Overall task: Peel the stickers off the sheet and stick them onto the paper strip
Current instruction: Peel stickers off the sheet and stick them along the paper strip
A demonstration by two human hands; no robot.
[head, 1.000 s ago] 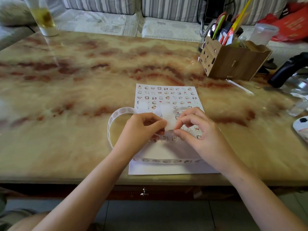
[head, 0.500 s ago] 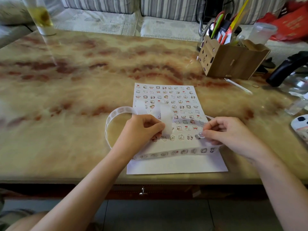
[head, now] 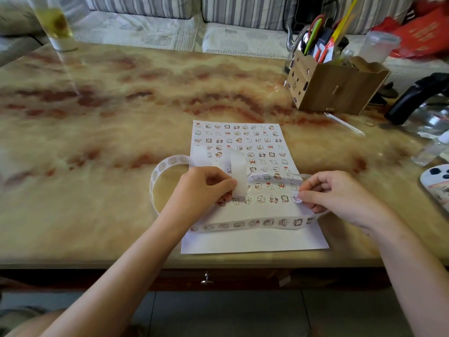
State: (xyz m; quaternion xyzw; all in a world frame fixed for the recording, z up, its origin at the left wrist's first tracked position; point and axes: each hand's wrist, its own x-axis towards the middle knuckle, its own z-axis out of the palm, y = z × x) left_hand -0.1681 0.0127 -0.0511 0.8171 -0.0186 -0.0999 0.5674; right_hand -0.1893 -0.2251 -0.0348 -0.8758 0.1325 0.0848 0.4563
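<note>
Here the sticker sheet [head: 243, 142] lies flat on the tabletop [head: 97, 117], close to the near edge and a little right of its middle. Rows of small cartoon stickers cover the far part of the sheet, and the near part is plain white.

The paper strip [head: 243, 224] is long and makes loops. One stretch of it crosses the near part of the sheet from left to right and already carries a row of stickers. At the right end it bends upward just beside the right hand [head: 332, 193] and passes behind that hand's fingers back toward the middle. Another loop of the strip goes out past the left edge of the sheet onto the bare tabletop.

The left hand [head: 201, 188] rests over the left side of the sheet with curled fingers. Its thumb and forefinger pinch the strip, and a short piece of the strip stands upright just beyond the fingertips.

The right hand is at the right edge of the sheet, also with curled fingers. Its thumb and forefinger close on a round sticker [head: 297, 198] at the end of a sticker row. I cannot tell if this sticker is lifted off the sheet.

A wooden organizer box [head: 335, 88] with pens stands near the far right corner, and a glass [head: 57, 25] stands at the far left corner.
</note>
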